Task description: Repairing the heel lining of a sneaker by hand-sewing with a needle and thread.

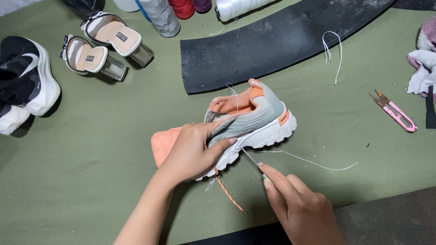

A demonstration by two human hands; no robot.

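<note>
Mid-stitch on sneaker (254, 120), grey/orange upper w/ white sole, lying on its side mid-table on green cloth (91, 190). Left hand (193, 152) clamped over toe end, fingers wrapped round upper, thumb pressing near sole edge to steady it. Right hand (295, 204) pinching needle (250, 157) btw thumb & forefinger, tip set at the seam where upper meets sole, just beside left thumb. White thread (318, 163) trailing from needle area off to the right, slack on cloth; another bit looping up by heel collar. Orange lace (229, 195) hanging loose under shoe.

Judged step: driving needle through sole edge, one stitch of a run. Next move prob. calls for firm push along needle axis, shoe held rigid, left thumb kept clear of tip, then thread pulled taut w/o tangling slack.

Around: black rubber strip (281, 41) behind shoe, pink snips (395, 111) well apart at right, thread spools (181, 8) at top, clear-heeled sandals (102, 45) & black/white shoes (25, 81) at left, rags (424, 59) at right edge.
</note>
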